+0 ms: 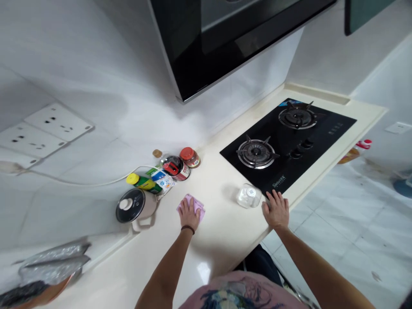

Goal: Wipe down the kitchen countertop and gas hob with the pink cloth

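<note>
My left hand (189, 214) lies with its fingers stretched out on a folded pink cloth (200, 205), pressing it against the white countertop (219, 231). My right hand (276, 210) rests flat near the counter's front edge, fingers spread and empty. Its fingertips reach the near corner of the black gas stove (277, 171). Just left of that hand sits a clear glass container (249, 196). Beyond the cloth stand a red-lidded jar (190, 157) and a dark jar with a red label (177, 168).
A lidded electric pot (137, 206) stands against the wall, beside a yellow-capped green bottle (144, 183) and a white-and-blue packet (162, 178). Its pale cord runs toward wall sockets (45, 133). Overhead hangs a dark range hood (225, 51). Silvery bags (54, 262) lie at lower left.
</note>
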Available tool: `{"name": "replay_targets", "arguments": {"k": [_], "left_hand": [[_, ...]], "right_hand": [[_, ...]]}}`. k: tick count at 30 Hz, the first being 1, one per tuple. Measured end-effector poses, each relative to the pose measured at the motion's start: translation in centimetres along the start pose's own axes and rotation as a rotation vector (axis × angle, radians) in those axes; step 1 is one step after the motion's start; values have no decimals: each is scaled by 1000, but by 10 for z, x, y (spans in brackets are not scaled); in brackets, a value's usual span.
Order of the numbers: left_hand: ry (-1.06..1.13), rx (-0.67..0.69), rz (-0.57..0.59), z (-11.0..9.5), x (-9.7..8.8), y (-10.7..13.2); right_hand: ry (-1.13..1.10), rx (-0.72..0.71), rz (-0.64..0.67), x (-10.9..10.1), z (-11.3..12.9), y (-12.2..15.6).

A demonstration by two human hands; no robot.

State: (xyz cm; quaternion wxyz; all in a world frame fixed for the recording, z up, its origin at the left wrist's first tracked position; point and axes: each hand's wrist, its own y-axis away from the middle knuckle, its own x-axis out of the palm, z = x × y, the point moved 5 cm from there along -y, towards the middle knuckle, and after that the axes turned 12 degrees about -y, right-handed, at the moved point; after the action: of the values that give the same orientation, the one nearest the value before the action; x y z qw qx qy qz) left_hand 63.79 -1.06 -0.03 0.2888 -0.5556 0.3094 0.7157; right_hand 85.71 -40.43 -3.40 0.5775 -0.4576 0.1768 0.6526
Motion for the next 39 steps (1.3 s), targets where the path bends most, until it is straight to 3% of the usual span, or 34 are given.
{"name": "replay_targets", "arguments": {"k": [4,7,10,13,15,18,21,25,27,29,31,33,39], "left_hand": [[-16,-162,15,52,18,54],[-19,-283,33,79,30,94],[-21,-391,43,88,35,122],[-19,-522,62,78,35,133],[-13,-556,81,57,32,133],[20,-426,95,4,25,125],[95,-146,94,-70,16,120],[201,394,47,-175,-1,131],[220,612,-23,-210,-11,139],[217,713,-86,-225,-18,140],[212,694,-112,-222,-19,132],[216,599,-104,-205,-16,117],[193,210,14,-104,-4,43]], "right_hand": [[-26,0,-7,4,-4,-1],[-34,-12,-15,6,-5,-2],[-40,-25,-41,6,-4,-2],[-42,-28,-59,5,-2,-2],[-41,-24,-50,5,-1,-2],[-45,-17,-33,5,-1,-2],[-58,-11,-20,3,0,-3],[-79,-18,-15,0,2,-3],[-80,-29,-26,-1,3,-3],[-78,-39,-35,-2,3,-3],[-77,-45,-38,-2,2,-3],[-79,-44,-40,-2,1,-3],[-97,-47,-65,0,-2,-3]]}}
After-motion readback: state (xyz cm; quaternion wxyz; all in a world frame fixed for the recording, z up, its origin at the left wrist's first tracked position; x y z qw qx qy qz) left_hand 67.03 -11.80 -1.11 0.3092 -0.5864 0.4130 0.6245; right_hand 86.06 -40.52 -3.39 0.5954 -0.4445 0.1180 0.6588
